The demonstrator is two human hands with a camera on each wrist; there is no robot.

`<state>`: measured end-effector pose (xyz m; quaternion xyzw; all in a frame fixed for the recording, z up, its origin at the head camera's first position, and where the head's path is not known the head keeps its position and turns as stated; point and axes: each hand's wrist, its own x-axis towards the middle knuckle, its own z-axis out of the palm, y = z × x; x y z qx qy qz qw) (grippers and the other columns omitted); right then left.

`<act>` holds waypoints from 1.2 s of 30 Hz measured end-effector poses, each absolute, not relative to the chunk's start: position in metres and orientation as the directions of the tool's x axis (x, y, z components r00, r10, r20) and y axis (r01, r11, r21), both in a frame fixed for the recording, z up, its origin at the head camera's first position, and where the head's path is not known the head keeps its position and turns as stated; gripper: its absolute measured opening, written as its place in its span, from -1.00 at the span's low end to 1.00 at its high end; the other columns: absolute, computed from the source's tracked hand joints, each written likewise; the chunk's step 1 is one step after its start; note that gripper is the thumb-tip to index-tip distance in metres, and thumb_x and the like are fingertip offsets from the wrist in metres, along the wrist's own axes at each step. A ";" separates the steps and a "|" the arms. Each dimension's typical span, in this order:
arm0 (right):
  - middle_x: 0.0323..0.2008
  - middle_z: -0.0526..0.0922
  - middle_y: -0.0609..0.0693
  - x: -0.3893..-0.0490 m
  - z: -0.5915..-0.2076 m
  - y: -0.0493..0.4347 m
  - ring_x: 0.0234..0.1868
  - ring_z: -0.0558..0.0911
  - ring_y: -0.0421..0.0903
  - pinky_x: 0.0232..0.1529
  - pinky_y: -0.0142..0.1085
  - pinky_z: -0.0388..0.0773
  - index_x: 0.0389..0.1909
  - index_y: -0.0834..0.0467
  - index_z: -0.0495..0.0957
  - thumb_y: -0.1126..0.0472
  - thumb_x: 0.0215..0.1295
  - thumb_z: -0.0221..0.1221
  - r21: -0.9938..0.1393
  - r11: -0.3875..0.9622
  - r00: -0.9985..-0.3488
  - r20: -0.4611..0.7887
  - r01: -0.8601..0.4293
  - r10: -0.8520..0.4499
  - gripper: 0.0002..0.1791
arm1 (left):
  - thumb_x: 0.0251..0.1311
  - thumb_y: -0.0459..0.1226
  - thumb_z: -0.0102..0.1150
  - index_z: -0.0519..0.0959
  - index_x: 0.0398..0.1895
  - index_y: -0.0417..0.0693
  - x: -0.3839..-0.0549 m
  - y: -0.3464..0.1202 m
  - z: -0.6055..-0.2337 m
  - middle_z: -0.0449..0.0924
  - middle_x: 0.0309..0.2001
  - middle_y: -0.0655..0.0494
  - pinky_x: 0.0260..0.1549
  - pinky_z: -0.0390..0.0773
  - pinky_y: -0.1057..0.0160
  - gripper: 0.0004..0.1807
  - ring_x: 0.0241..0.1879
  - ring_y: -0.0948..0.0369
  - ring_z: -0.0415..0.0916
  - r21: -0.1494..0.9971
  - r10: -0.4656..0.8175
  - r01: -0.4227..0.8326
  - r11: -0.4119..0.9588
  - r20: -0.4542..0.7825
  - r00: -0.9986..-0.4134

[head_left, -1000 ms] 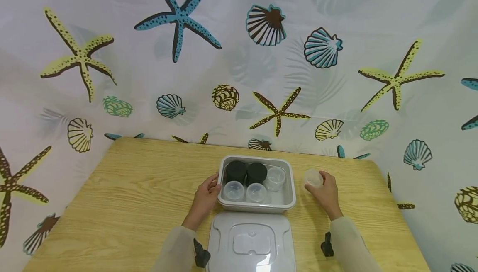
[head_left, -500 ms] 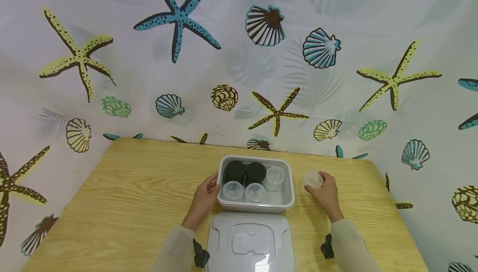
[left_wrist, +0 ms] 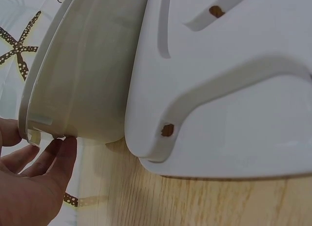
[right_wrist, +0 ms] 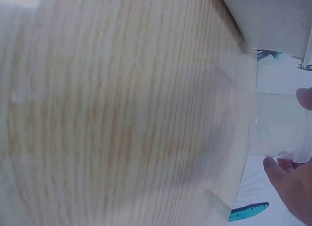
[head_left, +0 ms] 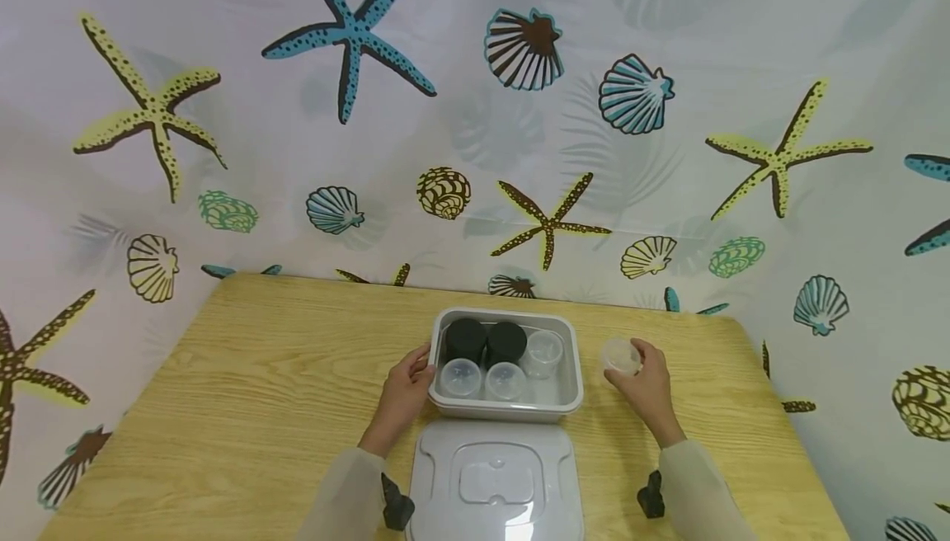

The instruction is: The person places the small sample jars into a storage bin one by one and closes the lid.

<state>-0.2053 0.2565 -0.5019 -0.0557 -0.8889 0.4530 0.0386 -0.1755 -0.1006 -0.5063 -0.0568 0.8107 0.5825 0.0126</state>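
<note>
A light grey plastic bin [head_left: 505, 412] stands toward the back of the table. My left hand [head_left: 397, 397] holds its left rim; the left wrist view shows the thumb at the rim and fingertips against the outer wall. Inside are two black-topped round containers [head_left: 507, 343] at the back left, a clear cup [head_left: 544, 353] at the back right, and two clear cups [head_left: 461, 378] in front. To the right of the bin, my right hand [head_left: 649, 388] grips another clear plastic cup [head_left: 616, 355] between thumb and fingers. The right wrist view shows this cup [right_wrist: 277, 126] side-on.
A white lid [head_left: 497, 475] with a recessed centre lies just in front of the bin. The wooden table [head_left: 282, 376] extends to both sides. Behind it hangs a cloth [head_left: 460, 129] printed with starfish and shells.
Both hands keep their grips on the bin and the cup. Only the head view has shifted slightly, so the scene sits a little further left.
</note>
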 end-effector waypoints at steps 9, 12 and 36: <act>0.22 0.25 0.34 -0.200 -0.489 0.254 0.23 0.32 0.24 0.19 0.14 0.38 0.32 0.39 0.16 0.29 0.11 0.29 -0.826 0.561 -0.992 0.027 0.048 0.124 -0.22 | 0.35 -0.39 -0.07 0.30 0.32 -0.31 -0.175 -0.101 -0.507 0.50 0.12 -0.36 0.07 0.52 -0.02 -0.53 0.09 -0.14 0.51 0.944 -0.075 -0.097 0.314 -0.078 -0.994; 0.22 0.25 0.34 -0.199 -0.485 0.253 0.24 0.32 0.25 0.20 0.14 0.38 0.31 0.40 0.17 0.31 0.10 0.29 -0.828 0.559 -0.992 0.032 0.044 0.125 -0.22 | 0.35 -0.40 -0.07 0.30 0.32 -0.31 -0.175 -0.101 -0.506 0.49 0.12 -0.37 0.07 0.52 -0.02 -0.53 0.09 -0.15 0.50 0.944 -0.076 -0.099 0.315 -0.079 -0.994; 0.22 0.27 0.30 -0.190 -0.455 0.238 0.27 0.31 0.22 0.25 0.12 0.35 0.30 0.35 0.21 0.34 0.08 0.30 -0.865 0.502 -0.994 0.057 -0.006 0.088 -0.24 | 0.36 -0.39 -0.08 0.29 0.33 -0.30 -0.175 -0.101 -0.505 0.47 0.14 -0.37 0.10 0.50 -0.04 -0.53 0.12 -0.16 0.48 0.944 -0.074 -0.112 0.309 -0.094 -0.993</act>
